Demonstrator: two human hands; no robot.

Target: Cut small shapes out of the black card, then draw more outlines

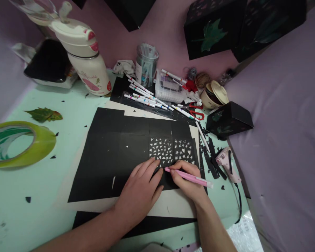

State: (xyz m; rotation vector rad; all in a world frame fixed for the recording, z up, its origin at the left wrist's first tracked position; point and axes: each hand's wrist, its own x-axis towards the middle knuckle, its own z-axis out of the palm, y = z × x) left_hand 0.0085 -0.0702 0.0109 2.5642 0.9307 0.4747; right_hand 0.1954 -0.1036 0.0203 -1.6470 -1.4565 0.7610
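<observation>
A sheet of black card (110, 150) lies over white paper. Rows of small triangle cut-outs (161, 148) run through its right part, beside a panel of heart and star cut-outs (183, 150). My left hand (140, 187) rests on the card with fingers stretched out, just below the triangles, and holds nothing. In my right hand (187, 178) is a slim pink craft knife (189, 176), gripped like a pen. Its tip end meets the card close to my left fingertips; the blade itself is too small to make out.
White markers (144, 96), red-handled scissors (196, 112) and a jar of clear sticks (147, 64) lie behind the card. A bottle (89, 70), leaf (43, 114) and tape roll (42, 143) stand left. A pink glue gun (228, 164) and black box (229, 119) are right.
</observation>
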